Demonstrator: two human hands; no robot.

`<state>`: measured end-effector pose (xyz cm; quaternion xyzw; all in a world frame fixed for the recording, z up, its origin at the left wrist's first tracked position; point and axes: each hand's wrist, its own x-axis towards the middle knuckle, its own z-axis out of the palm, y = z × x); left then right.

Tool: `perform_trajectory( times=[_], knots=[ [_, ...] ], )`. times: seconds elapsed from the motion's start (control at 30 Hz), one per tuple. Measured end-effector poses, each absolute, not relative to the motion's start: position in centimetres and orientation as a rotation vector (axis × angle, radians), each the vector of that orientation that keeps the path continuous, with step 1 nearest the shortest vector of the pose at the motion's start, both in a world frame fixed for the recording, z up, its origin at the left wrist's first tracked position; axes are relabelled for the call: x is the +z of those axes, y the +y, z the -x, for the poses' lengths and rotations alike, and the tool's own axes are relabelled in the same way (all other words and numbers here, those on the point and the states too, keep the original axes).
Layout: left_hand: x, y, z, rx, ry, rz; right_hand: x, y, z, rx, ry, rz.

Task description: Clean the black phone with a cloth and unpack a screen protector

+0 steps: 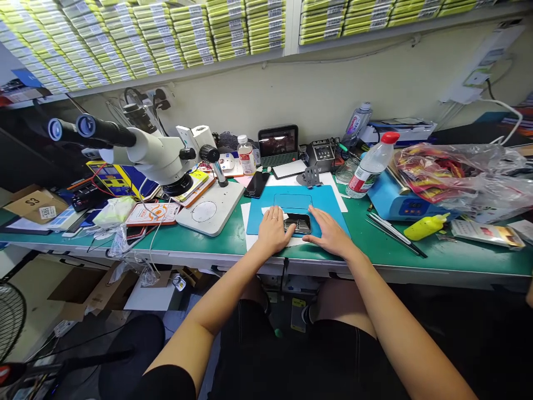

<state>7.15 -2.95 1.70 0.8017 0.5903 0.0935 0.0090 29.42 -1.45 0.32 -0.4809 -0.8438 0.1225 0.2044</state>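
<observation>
A dark phone (298, 223) lies on a blue work mat (297, 201) on the green bench. My left hand (273, 230) rests flat on the mat at the phone's left edge, fingers stretched out and touching it. On the phone's right side is my right hand (328, 232), fingers extended along the mat and against the phone's edge. Neither hand lifts the phone. A white paper sheet lies under the mat.
A white stereo microscope (158, 155) stands left of the mat. Another black phone (256, 184), a small screen (278, 140), a soldering station (322, 154), water bottles (372, 164), a blue heater (395, 203), a yellow bottle (427, 226) and plastic bags (462, 172) crowd the bench.
</observation>
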Motion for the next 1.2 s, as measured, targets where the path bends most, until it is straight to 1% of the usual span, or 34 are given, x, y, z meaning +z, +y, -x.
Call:
perform_trajectory(
  times=[0.13,0.4,0.63,0.8,0.93,1.07,1.2],
  knots=[
    [1.8,-3.1,-9.1,0.297,1.804,-2.552,0.4,-1.4,-29.4,0.384,-2.325,1.317],
    [1.3,-4.4,-13.9,0.369,1.57,-2.646,0.6,-1.6,-29.9,0.543,-2.13,1.256],
    [1.2,-6.7,-10.8,0.384,1.442,-2.69,0.6,-1.7,-29.9,0.519,-2.157,1.258],
    [0.7,-8.3,-6.3,0.333,1.589,-2.676,0.7,-1.8,-30.0,0.511,-2.183,1.272],
    [0.7,-7.6,-3.9,0.283,1.738,-2.592,0.6,-1.7,-30.0,0.52,-2.173,1.283],
    [1.2,-5.9,-3.8,0.256,1.83,-2.507,0.9,-1.7,-29.9,0.53,-2.178,1.29],
    [1.8,-4.5,-5.1,0.247,1.824,-2.502,1.3,-2.0,-29.8,0.527,-2.177,1.292]
  ],
)
